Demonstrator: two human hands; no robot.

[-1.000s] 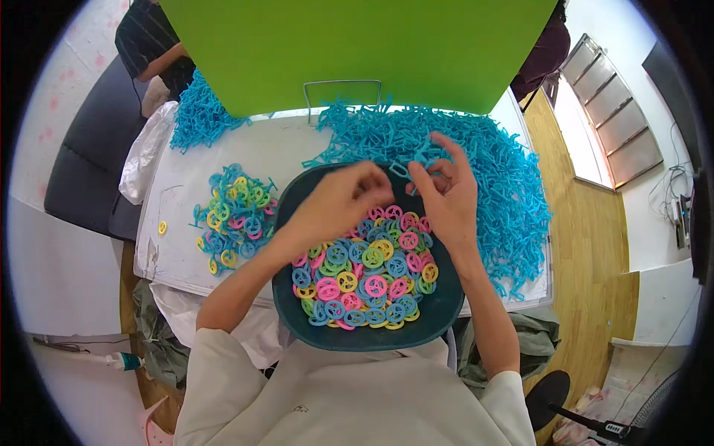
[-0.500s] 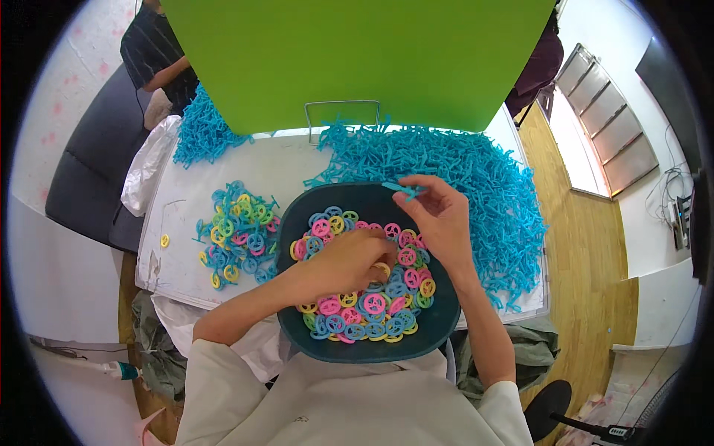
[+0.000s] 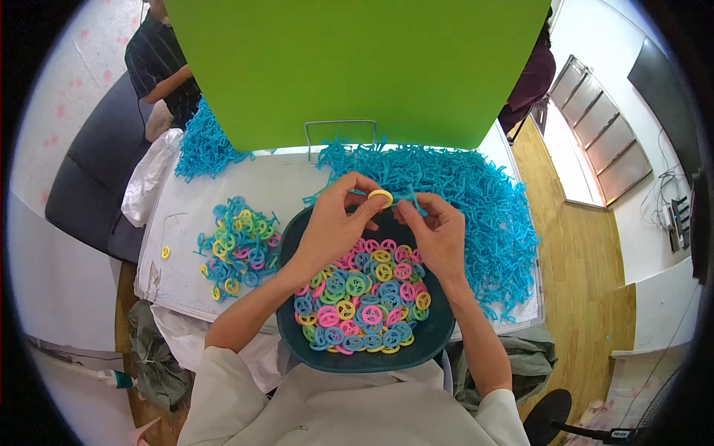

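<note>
Pinched in my left hand [image 3: 338,223] is a yellow plastic ring [image 3: 381,198] that looks like a small spoked wheel. My right hand [image 3: 435,232] grips a small blue plastic stick [image 3: 413,202], its end close to the ring; whether the two touch I cannot tell. Both hands meet above the far rim of a dark green basin [image 3: 294,349]. Inside the basin lie many small spoked wheels [image 3: 372,314] in pink, yellow, blue and green. A large heap of blue plastic sticks [image 3: 491,223] spreads over the table beyond and right of my right hand.
Left of the basin is a pile of wheels joined with blue sticks [image 3: 242,241], and a lone yellow wheel [image 3: 165,252]. A green panel [image 3: 357,74] stands across the far side, with a wire stand [image 3: 341,123] before it. Another person's arm [image 3: 169,83] shows far left, near more blue sticks [image 3: 207,145].
My left hand has come up out of the basin with a yellow wheel and moved beside my right hand. My right hand has kept the blue stick and turned it toward the wheel.
</note>
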